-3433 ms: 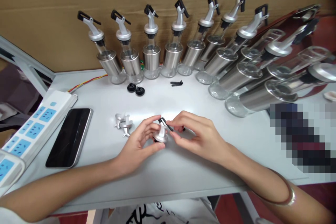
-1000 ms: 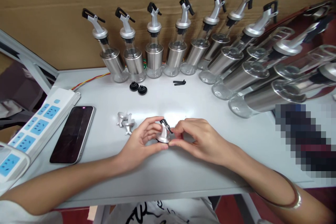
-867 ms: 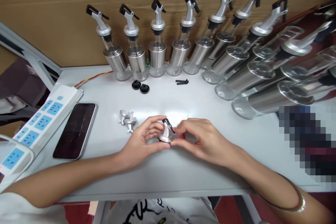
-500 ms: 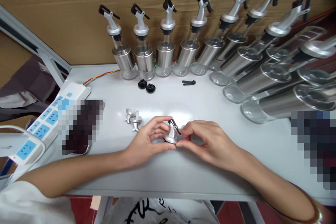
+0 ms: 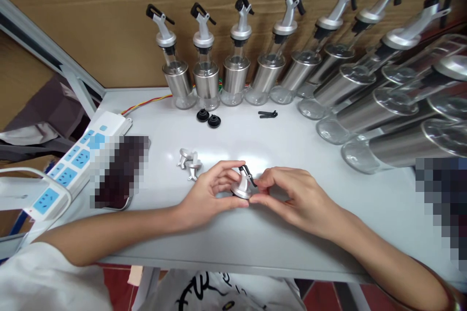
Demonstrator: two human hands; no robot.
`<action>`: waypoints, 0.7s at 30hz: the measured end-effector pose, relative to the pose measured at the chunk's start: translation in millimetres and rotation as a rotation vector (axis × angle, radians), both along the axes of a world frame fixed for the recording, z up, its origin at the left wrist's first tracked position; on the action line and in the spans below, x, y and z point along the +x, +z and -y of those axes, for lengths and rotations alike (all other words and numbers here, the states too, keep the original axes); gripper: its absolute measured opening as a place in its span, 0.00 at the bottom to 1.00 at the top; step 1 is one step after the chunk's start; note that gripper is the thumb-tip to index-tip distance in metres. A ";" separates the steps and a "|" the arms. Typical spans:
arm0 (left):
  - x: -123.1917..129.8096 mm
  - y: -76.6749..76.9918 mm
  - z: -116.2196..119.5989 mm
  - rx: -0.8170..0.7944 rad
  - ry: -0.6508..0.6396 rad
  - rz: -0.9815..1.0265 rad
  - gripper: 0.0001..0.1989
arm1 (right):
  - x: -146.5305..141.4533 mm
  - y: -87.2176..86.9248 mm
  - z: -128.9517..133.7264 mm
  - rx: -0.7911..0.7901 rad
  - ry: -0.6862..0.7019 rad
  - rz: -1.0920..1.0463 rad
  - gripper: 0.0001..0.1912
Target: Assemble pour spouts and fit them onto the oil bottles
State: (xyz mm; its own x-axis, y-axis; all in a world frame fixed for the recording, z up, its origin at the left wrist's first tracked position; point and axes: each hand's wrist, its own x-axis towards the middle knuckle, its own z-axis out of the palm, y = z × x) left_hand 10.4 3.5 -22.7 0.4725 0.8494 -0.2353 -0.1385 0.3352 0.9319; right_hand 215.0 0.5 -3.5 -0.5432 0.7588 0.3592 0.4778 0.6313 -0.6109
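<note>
Over the table's front half, my left hand (image 5: 208, 193) grips a silver pour spout (image 5: 242, 187) with a black flip lever, its thumb low at the base and its fingers behind. My right hand (image 5: 297, 198) pinches at the spout's right side, thumb tip by the base rim and forefinger beside the lever's end. The spout stands nearly upright, base down. Left of my left hand lie silver spout bodies (image 5: 193, 167) without levers. Farther back are two round black stopper bases (image 5: 214, 121) and some thin black levers (image 5: 268, 114).
Several glass-and-steel bottles (image 5: 207, 80) with fitted spouts line the back and right side. At the left lie a power strip (image 5: 66, 176) with a white cable and a blurred dark phone (image 5: 122, 170). A cardboard wall (image 5: 109, 24) rises behind the table (image 5: 233, 243).
The whole scene sits slightly farther right in the view, as the camera has turned a little. Both hands keep nearly the same grip on the pour spout.
</note>
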 end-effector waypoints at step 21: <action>1.4 1.6 0.5 0.005 0.004 0.020 0.29 | -0.2 -0.9 0.8 0.055 0.018 0.025 0.10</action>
State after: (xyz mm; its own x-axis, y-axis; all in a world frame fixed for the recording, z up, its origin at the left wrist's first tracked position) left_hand 11.8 3.0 -21.1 0.4731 0.8526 -0.2221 -0.1582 0.3302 0.9306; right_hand 214.8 -0.3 -4.4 -0.5656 0.7285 0.3866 0.4809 0.6722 -0.5630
